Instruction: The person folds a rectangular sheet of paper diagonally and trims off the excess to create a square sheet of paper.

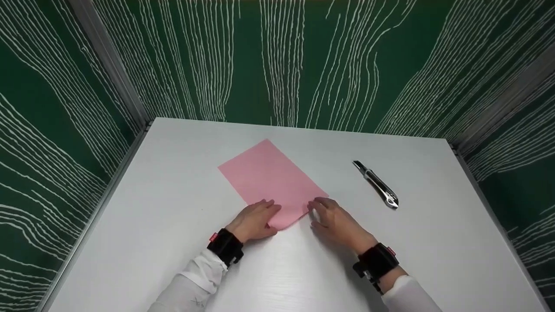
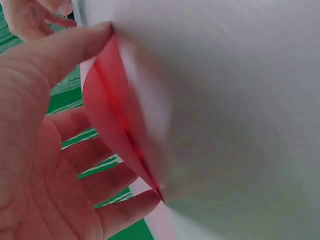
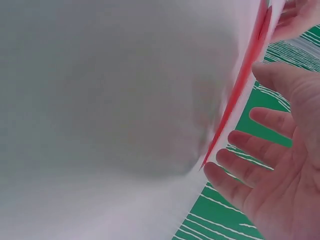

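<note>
A sheet of pink paper (image 1: 271, 173) lies at a slant on the white table, its near edge bowed up a little. My left hand (image 1: 256, 219) holds the near left corner. In the left wrist view its thumb (image 2: 85, 42) is at one end of the bowed red edge, and the fingers (image 2: 127, 210) reach along the other side. At the near right corner, the fingertips of my right hand (image 1: 336, 221) touch the paper. The right wrist view shows that hand's fingers (image 3: 235, 182) spread and loosely bent beside the red edge.
A utility knife (image 1: 378, 186) with a black and silver handle lies right of the paper. Green walls (image 1: 247, 65) with white wavy lines stand behind and beside the white table (image 1: 173, 173). Black camera bands sit on both wrists.
</note>
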Motion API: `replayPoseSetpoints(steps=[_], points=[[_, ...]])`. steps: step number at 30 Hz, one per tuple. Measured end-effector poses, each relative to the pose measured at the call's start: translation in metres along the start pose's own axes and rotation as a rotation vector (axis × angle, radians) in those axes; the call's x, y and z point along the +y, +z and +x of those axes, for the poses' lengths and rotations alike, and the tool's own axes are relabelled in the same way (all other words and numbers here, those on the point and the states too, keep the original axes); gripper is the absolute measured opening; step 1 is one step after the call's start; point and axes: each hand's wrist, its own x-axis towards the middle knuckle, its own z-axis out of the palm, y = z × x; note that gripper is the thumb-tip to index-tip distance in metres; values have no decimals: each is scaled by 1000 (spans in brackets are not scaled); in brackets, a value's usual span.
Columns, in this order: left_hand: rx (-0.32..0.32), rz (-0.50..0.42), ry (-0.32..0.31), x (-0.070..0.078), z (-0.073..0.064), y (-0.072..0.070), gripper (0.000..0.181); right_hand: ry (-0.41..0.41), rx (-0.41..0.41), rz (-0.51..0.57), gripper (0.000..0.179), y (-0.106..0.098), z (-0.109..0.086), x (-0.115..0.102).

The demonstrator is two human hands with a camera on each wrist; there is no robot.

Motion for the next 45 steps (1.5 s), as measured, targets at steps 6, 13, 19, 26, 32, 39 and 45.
replayPoseSetpoints(steps=[6,13,19,26,32,39,45], points=[[98,60,99,0,3,1,46,-11,0,6,48,2,0,2],[128,56,160,-1,6,2,10,-21,87,-65,27,10,2,5],[131,15,168,-1,7,2,15,9,145,-120,16,13,2,8],[114,-66,183,-8,9,-3,24,35,145,-94,16,8,1,11],[87,-104,153,-20,9,-8,28,9,177,-53,14,4,-1,16],[126,-107,134,-37,9,-11,26,35,109,-18,11,-3,-3,23],[178,-152,89,-51,10,-9,23,75,59,22,11,-9,-6,27]])
